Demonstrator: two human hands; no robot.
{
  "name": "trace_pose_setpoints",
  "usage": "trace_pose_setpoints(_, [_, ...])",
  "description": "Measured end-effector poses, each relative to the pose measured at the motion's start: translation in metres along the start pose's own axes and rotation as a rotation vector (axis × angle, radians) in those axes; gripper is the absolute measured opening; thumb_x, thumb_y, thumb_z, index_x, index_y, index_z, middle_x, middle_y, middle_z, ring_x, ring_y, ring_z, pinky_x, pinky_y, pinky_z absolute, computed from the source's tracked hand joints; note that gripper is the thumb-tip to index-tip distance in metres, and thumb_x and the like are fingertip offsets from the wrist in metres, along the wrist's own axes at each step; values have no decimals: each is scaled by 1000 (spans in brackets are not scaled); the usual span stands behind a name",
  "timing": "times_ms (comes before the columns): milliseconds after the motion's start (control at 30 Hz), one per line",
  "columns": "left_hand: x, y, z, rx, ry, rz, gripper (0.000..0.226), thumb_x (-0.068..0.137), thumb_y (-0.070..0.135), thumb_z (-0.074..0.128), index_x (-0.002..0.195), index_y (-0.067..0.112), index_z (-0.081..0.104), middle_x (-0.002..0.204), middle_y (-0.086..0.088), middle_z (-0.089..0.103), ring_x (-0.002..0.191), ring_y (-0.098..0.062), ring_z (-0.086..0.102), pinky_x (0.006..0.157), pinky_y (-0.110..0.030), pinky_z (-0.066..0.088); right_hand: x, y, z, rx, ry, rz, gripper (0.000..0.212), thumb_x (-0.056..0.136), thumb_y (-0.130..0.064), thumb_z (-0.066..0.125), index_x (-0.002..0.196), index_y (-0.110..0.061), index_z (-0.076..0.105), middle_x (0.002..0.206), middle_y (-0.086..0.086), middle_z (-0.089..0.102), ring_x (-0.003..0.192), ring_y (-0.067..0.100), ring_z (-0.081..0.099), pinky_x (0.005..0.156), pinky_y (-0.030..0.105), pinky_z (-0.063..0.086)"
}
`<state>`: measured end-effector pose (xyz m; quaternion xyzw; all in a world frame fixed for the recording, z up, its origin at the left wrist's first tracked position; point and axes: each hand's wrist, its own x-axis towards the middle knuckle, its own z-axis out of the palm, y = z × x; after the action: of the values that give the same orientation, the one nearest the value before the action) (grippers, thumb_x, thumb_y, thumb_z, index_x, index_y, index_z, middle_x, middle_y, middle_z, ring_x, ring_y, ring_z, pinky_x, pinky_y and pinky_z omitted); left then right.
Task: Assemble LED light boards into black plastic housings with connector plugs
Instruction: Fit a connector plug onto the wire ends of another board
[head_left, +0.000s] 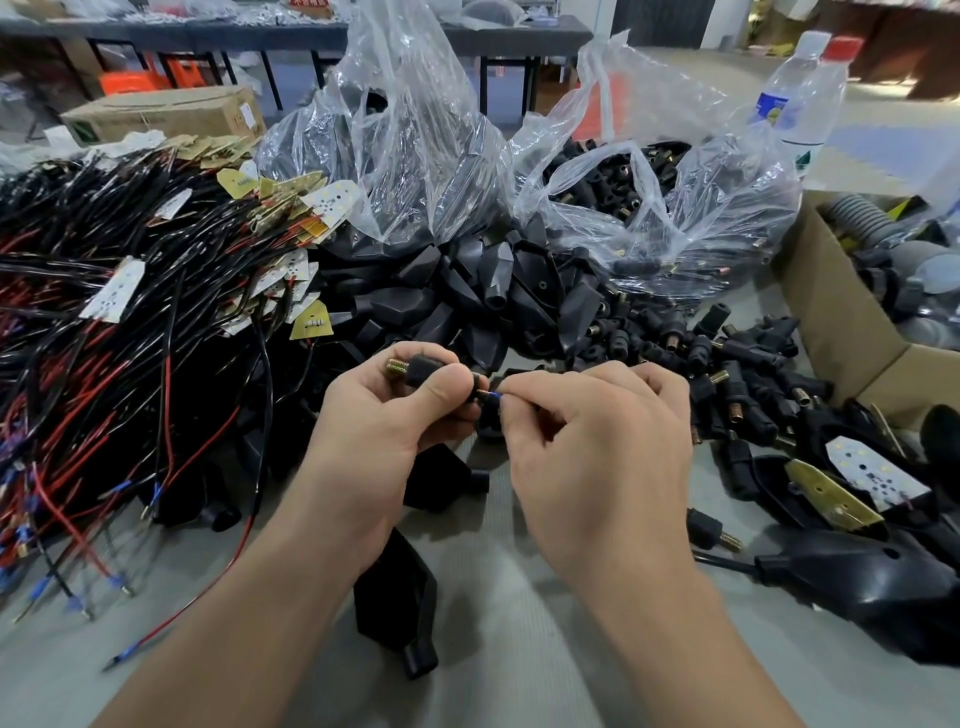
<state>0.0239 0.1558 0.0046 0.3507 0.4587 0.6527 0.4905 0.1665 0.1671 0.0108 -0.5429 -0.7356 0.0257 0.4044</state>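
One skewed push could bend the wire tip (491, 396) the right hand (597, 447) pinches toward the connector plug (421, 370) the left hand (374, 441) grips.

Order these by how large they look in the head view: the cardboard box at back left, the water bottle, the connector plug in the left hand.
1. cardboard box and water bottle: they look about alike, and both stand far back, so I do not rank them.
2. connector plug, held by the left hand.

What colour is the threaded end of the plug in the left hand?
Brassy gold threaded end on the plug, clearest in head view.
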Motion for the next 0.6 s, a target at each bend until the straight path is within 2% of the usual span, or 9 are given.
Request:
trace_pose_setpoints(167, [-2, -2, 2, 43, -17, 19, 8, 66, 24, 78, 74, 25, 77, 82, -10, 77, 69, -18, 71, 69, -27, 61, 0, 0, 4, 95, 18, 6, 21, 89, -30, 65, 73, -28, 77, 62, -10, 66, 69, 16, 55, 89, 30, 29])
trace_pose_setpoints(267, [-3, -2, 3, 32, -26, 22, 7, 68, 21, 77, 74, 23, 77, 84, -12, 77, 70, -20, 72, 70, -28, 61, -1, 1, 6, 149, -55, 62, 22, 89, -35, 62, 73, -29, 76, 60, -10, 65, 66, 13, 55, 88, 30, 33])
trace_pose_setpoints(300, [-3, -3, 4, 17, -22, 16, 7, 67, 21, 77, 74, 23, 77, 84, -14, 77, 70, -20, 72, 70, -28, 61, 0, 2, 6, 211, -87, 110, 20, 88, -38, 64, 74, -29, 75, 60, -11, 65, 65, 13, 57, 85, 30, 39])
trace_pose_setpoints(367, [-2, -2, 3, -11, -2, -1, 8, 66, 22, 77, 73, 23, 77, 84, -14, 77, 70, -19, 72, 71, -29, 62, 4, 5, 5, 377, -137, 256, 14, 83, -41, 76, 74, -30, 74, 63, -14, 67, 64, 11, 61, 68, 25, 48])
trace_pose_setpoints(433, [-1, -1, 3, -14, 8, -4, 7, 65, 23, 77, 72, 24, 78, 83, -13, 77, 67, -16, 70, 68, -26, 61, 8, 9, 3, 519, -165, 370, 12, 77, -36, 85, 73, -31, 75, 62, -14, 67, 58, 5, 60, 55, 16, 44])
trace_pose_setpoints(500, [-1, -1, 3, -6, -1, 2, 8, 66, 22, 77, 73, 25, 78, 83, -12, 77, 66, -14, 70, 65, -23, 59, 10, 11, 2, 612, -202, 403, 12, 77, -27, 85, 71, -30, 76, 60, -10, 68, 51, 0, 55, 52, 12, 42])
trace_pose_setpoints(600, [-1, -2, 3, -7, -10, 3, 8, 67, 21, 77, 74, 25, 78, 83, -12, 77, 65, -14, 70, 65, -23, 58, 11, 11, 2, 660, -210, 373, 15, 79, -18, 83, 68, -26, 76, 62, -3, 68, 51, 1, 51, 51, 13, 42])
